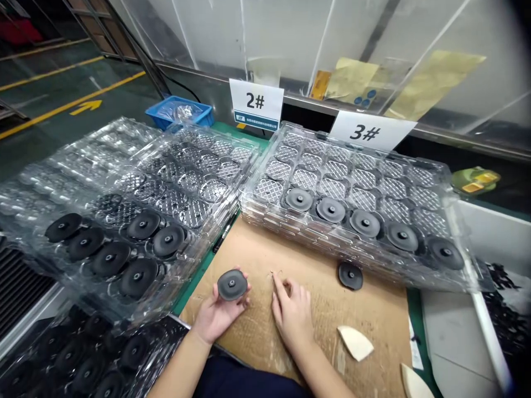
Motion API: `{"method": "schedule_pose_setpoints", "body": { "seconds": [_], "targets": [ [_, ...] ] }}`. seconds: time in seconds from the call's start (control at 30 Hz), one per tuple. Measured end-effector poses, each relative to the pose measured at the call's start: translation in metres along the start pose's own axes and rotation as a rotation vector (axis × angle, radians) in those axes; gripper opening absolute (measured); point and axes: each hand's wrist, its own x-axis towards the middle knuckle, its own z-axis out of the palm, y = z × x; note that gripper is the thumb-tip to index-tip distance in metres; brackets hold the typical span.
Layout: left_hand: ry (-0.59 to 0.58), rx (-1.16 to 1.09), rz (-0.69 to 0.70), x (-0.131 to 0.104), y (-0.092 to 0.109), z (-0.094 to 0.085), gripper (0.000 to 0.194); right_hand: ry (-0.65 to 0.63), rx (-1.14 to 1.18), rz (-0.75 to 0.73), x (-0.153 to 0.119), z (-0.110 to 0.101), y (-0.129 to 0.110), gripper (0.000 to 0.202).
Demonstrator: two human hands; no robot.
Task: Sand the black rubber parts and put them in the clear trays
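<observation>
My left hand [222, 316] holds a round black disc [232, 284] with a small raised hub, fingers curled around its edge. To the right, my right hand [293, 315] rests on a brown cardboard sheet [257, 243], index finger stretched out and the other fingers loosely bent. At that fingertip lies a tiny thin scrap, too small to name. Another black disc [350, 275] lies on the cardboard beside the front edge of the right clear plastic tray [365, 179]. That tray carries a front row of several similar discs.
A left stack of clear trays [178, 182] holds several discs in its near corner. More discs fill a tray [83, 359] at lower left. Two cream wedge pieces, one a pad [355, 342], lie at right. A blue bin [180, 112] and numbered signs [256, 104] stand behind.
</observation>
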Motion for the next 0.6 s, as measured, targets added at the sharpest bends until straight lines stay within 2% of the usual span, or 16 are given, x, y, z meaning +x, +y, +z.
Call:
{"method": "schedule_pose_setpoints", "body": {
  "seconds": [0.6],
  "targets": [
    [0.027,0.027,-0.004,0.0008,0.0005,0.004,0.05,-0.046,-0.074,0.063,0.0017,-0.0018,-0.0104,0.05]
  ]
}}
